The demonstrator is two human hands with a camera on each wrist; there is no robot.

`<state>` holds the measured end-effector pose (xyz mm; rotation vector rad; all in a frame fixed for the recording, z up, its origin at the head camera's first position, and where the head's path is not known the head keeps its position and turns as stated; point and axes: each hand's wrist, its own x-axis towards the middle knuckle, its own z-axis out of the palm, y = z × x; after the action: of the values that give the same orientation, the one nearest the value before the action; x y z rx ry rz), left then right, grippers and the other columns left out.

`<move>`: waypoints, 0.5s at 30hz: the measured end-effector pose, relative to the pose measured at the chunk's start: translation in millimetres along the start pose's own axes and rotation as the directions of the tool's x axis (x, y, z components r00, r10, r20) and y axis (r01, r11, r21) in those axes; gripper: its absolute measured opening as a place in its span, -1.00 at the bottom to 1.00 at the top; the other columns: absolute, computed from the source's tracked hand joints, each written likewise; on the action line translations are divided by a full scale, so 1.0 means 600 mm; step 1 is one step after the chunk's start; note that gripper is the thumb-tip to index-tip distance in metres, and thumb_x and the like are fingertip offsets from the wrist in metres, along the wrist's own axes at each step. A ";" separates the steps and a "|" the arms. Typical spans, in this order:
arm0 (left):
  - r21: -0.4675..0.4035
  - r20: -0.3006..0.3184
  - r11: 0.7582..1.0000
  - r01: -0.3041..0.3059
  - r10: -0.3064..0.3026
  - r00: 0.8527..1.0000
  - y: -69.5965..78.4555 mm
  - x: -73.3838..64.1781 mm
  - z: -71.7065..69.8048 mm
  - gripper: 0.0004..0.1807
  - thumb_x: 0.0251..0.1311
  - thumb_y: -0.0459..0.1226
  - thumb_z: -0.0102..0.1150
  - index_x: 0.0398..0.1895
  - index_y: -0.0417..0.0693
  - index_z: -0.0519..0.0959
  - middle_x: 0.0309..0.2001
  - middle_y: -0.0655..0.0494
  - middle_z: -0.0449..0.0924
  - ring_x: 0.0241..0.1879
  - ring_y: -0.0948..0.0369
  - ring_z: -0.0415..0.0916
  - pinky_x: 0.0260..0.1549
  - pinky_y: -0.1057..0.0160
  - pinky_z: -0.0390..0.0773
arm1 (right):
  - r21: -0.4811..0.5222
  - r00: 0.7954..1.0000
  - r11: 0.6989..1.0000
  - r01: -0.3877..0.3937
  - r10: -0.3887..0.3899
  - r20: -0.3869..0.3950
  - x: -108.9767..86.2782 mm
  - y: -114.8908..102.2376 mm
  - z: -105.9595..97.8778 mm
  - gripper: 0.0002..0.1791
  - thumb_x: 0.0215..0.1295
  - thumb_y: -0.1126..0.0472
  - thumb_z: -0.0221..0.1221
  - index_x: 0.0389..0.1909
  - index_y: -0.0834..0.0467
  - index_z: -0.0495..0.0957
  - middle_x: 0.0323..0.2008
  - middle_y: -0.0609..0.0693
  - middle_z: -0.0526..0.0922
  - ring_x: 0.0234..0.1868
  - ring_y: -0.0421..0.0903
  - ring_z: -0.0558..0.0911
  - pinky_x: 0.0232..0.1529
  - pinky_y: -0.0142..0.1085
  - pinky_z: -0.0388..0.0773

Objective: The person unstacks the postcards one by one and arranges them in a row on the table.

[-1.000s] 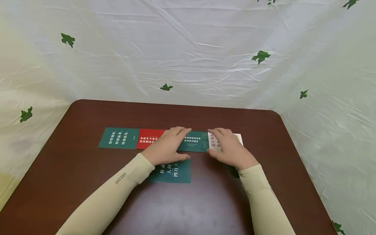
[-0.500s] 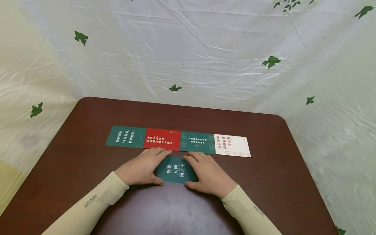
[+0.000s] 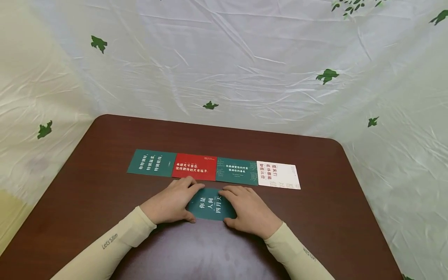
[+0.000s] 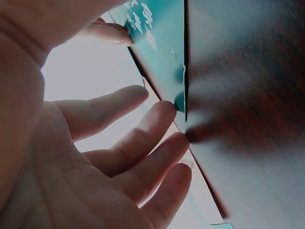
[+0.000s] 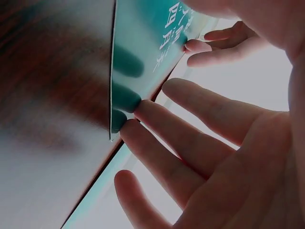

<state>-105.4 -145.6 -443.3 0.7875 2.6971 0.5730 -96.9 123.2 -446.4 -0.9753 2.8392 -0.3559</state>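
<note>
A green card [image 3: 210, 204] with white Chinese characters lies on the brown table, nearer the person than a row of cards. At its left end is my left hand [image 3: 171, 200], thumb towards the near corner and fingers towards the far one. The right hand [image 3: 252, 210] mirrors it at the right end. In the left wrist view, fingertips [image 4: 167, 107] come right up to the edge of the card [image 4: 164, 52]. Loosely extended fingers [image 5: 147, 112] reach the card's edge [image 5: 138, 33] in the right wrist view too. Neither hand curls round the card.
Beyond the hands, a row of cards lies edge to edge: a green card [image 3: 151, 163], a red card [image 3: 194, 167], another green card [image 3: 237, 171] and a white card [image 3: 279, 175]. White sheeting [image 3: 175, 58] with green leaf shapes hangs round the table [image 3: 280, 147].
Both hands have come back from the row of cards to the sides of the single green card nearer the person. In the last half second they have barely moved.
</note>
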 end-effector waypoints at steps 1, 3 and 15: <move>-0.005 -0.003 1.000 0.007 -0.007 1.000 0.001 0.000 0.001 0.07 -0.09 0.01 0.79 0.52 -0.11 0.49 0.16 0.06 0.54 0.11 0.19 0.44 0.14 0.07 0.59 | -0.008 1.000 1.000 0.004 -0.004 -0.003 0.000 0.000 0.000 -0.18 0.14 -0.09 0.55 0.41 0.12 0.58 0.35 0.01 0.65 0.41 0.04 0.59 0.46 0.07 0.49; -0.008 -0.007 1.000 0.014 -0.014 1.000 0.002 0.001 0.002 0.06 -0.08 0.00 0.78 0.52 -0.11 0.49 0.13 0.06 0.53 0.10 0.19 0.43 0.10 0.09 0.60 | -0.016 1.000 1.000 0.008 -0.008 -0.004 0.000 -0.001 0.000 -0.19 0.15 -0.09 0.54 0.40 0.12 0.59 0.34 0.02 0.65 0.40 0.04 0.59 0.46 0.06 0.49; -0.064 0.005 0.997 0.041 -0.041 0.999 0.010 -0.002 0.003 0.06 -0.06 -0.07 0.76 0.54 -0.14 0.45 0.16 0.07 0.42 0.09 0.17 0.41 -0.01 0.19 0.67 | -0.005 1.000 1.000 0.014 -0.014 0.006 0.002 0.000 0.001 -0.18 0.11 -0.09 0.54 0.39 0.12 0.60 0.35 0.00 0.64 0.40 0.02 0.58 0.46 0.08 0.48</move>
<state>-101.1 -140.9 -442.3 0.7143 2.6701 0.6443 -97.6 122.4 -447.0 -0.9965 2.8312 -0.3466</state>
